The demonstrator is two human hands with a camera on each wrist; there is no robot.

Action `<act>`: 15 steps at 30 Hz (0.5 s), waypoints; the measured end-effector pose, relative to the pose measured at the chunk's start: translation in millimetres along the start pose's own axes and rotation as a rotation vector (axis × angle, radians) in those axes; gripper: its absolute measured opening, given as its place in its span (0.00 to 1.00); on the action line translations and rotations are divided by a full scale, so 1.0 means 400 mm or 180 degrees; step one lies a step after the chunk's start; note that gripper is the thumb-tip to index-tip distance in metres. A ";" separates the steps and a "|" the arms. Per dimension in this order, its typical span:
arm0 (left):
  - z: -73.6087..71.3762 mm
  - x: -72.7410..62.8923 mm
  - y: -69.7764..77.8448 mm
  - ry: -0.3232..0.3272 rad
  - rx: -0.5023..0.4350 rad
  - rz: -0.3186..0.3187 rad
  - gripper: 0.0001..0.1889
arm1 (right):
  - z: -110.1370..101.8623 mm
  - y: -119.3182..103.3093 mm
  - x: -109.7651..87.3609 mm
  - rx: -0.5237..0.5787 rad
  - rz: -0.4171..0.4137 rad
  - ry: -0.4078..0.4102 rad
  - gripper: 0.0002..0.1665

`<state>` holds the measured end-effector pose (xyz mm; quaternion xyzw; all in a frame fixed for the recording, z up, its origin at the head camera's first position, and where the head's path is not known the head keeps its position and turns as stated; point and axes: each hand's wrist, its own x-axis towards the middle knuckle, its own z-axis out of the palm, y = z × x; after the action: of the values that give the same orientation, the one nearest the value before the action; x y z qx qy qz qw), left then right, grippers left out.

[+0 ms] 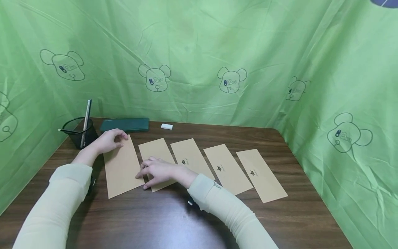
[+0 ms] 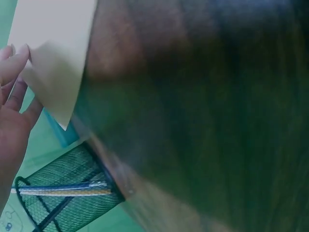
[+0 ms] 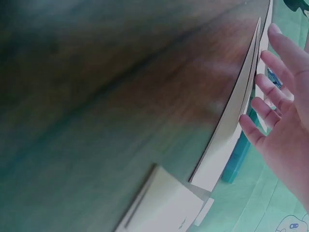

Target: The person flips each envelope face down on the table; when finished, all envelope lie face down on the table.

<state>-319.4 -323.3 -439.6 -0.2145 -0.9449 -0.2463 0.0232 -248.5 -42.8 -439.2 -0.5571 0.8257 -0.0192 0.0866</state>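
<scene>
Five tan paper envelopes lie side by side on a dark wood table. My left hand (image 1: pixel 110 141) rests at the far end of the leftmost, plain envelope (image 1: pixel 122 173), its fingertips (image 2: pixel 23 54) at the paper's edge. Over the second envelope (image 1: pixel 157 148) is my right hand (image 1: pixel 158 170), palm down with loosely spread fingers; its fingertips reach the near right corner of the leftmost one. To the right lie a third envelope (image 1: pixel 194 155), a fourth envelope (image 1: pixel 230 169) and a fifth envelope (image 1: pixel 264 176), each with a small dark printed mark.
A black mesh pen holder (image 1: pixel 79 133) with pens stands at the left. Behind the envelopes lie a dark green case (image 1: pixel 130 124) and a white eraser (image 1: pixel 167 126). A green curtain (image 1: pixel 192 41) with bear outlines hangs round the wooden table (image 1: pixel 174 224).
</scene>
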 end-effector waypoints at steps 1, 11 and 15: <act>0.005 -0.001 -0.003 0.0005 -0.0005 -0.0017 0.13 | 0.000 -0.001 0.000 -0.0006 0.0008 -0.0025 0.32; 0.039 -0.001 -0.015 -0.0063 0.0074 -0.0060 0.13 | 0.004 -0.002 -0.005 0.0009 0.0066 -0.0258 0.36; 0.042 0.002 -0.013 -0.0121 0.0163 -0.0053 0.13 | 0.006 -0.003 -0.010 0.0032 0.0096 -0.0272 0.37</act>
<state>-321.3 -318.9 -456.4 -0.2106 -0.9529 -0.2181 0.0088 -245.4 -39.4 -440.7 -0.5444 0.8295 0.0018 0.1248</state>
